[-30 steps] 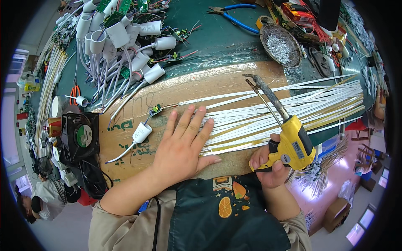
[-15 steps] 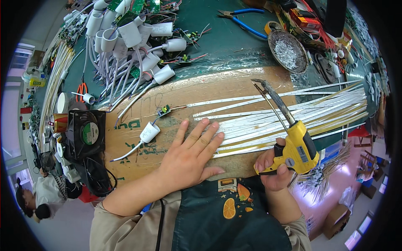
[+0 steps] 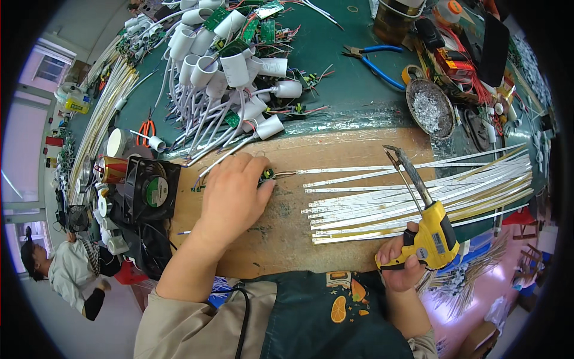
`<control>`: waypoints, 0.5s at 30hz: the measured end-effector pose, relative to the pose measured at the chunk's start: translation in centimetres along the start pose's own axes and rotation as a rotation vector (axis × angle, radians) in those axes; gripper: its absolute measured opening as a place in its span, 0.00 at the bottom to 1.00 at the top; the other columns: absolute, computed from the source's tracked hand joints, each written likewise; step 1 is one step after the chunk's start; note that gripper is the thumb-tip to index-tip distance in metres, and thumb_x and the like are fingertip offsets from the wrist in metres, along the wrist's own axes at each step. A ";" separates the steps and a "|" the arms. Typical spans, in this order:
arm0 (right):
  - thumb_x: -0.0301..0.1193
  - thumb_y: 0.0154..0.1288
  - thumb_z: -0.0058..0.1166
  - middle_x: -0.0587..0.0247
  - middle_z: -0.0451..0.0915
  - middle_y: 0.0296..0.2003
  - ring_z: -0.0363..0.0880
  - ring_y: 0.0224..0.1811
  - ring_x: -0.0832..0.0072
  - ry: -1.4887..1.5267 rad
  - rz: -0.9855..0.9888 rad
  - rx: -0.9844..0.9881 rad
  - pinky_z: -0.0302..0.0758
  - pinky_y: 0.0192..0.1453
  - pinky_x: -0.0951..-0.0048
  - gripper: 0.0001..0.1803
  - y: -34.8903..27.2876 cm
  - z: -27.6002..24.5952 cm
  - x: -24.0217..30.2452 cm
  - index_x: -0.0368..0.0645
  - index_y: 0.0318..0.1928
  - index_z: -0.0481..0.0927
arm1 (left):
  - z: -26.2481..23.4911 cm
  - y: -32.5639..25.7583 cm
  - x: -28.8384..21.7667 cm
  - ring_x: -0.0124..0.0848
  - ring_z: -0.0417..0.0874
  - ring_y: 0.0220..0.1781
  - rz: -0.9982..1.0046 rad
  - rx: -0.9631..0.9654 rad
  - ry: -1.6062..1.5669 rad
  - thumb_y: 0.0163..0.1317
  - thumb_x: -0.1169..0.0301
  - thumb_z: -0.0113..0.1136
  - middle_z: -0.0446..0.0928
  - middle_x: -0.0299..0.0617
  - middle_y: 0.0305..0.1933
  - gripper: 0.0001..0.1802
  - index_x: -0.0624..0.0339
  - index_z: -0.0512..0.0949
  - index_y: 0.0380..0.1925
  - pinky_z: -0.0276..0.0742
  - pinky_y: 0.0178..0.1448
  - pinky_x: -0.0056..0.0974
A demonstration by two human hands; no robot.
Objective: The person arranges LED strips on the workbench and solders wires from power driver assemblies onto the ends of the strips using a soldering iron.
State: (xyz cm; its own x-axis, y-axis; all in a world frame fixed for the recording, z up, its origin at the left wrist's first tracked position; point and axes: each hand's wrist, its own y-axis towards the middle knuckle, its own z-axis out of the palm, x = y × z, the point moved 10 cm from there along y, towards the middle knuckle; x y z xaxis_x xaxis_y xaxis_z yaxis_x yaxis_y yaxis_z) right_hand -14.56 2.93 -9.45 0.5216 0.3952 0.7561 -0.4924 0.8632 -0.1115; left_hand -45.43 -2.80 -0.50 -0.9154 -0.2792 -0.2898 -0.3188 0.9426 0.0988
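My left hand [image 3: 234, 194] is curled over a small green circuit board [image 3: 267, 175], which shows between its thumb and bent forefinger. The other fingertips are hidden under the hand. Thin wires join this board to a long white LED strip [image 3: 359, 168]. Left of my wrist a short white cable end [image 3: 184, 232] sticks out; whatever lies beneath the palm is covered. In my right hand [image 3: 400, 261] is a yellow trigger-type soldering iron [image 3: 431, 239], its dark tip pointing up over the strips. Beside it, many white and yellowish LED strips [image 3: 418, 200] lie fanned out.
White lamp caps [image 3: 235, 70] with cables and boards are heaped at the back. A black fan [image 3: 150, 190] stands at left. Blue-handled pliers [image 3: 382, 66], a round dish of bright scraps [image 3: 429, 110] and red wires [image 3: 472, 75] lie back right. Another person [image 3: 72, 269] is far left.
My left hand has lifted off the LED strips and moved left over the small board, its fingers going from spread to curled. My right hand still holds the soldering iron. The view has shifted.
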 end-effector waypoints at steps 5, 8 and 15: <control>0.44 0.66 0.64 0.62 0.74 0.28 0.77 0.28 0.70 -0.032 -0.036 0.022 0.78 0.34 0.66 0.39 0.2 0.2 0.0 0.38 0.68 0.61 | 0.4 0.5 0.5 0.46 0.81 0.39 0.038 -0.154 -0.026 0.56 0.68 0.68 0.80 0.45 0.35 0.10 0.58 0.82 0.37 0.76 0.44 0.47; 0.44 0.67 0.62 0.63 0.74 0.27 0.77 0.26 0.71 -0.066 -0.067 0.026 0.78 0.32 0.68 0.38 0.1 0.4 0.3 0.37 0.68 0.61 | 0.1 1.5 0.5 0.46 0.81 0.38 0.078 -0.268 0.008 0.56 0.68 0.69 0.80 0.45 0.35 0.11 0.59 0.82 0.37 0.76 0.43 0.48; 0.43 0.68 0.61 0.61 0.75 0.27 0.77 0.25 0.70 -0.072 -0.107 0.026 0.78 0.31 0.69 0.37 0.2 0.6 0.4 0.34 0.67 0.61 | -4.8 2.2 1.2 0.44 0.82 0.39 0.108 -0.591 -0.121 0.55 0.73 0.71 0.81 0.47 0.37 0.11 0.63 0.80 0.36 0.78 0.45 0.42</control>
State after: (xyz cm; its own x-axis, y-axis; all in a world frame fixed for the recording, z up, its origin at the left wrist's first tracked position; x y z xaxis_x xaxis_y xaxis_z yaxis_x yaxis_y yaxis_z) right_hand -14.87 3.05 -8.77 0.5212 0.2771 0.8072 -0.4553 0.8902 -0.0116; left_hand -48.46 -1.93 3.95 -0.9269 -0.1322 -0.3514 -0.3397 0.6940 0.6348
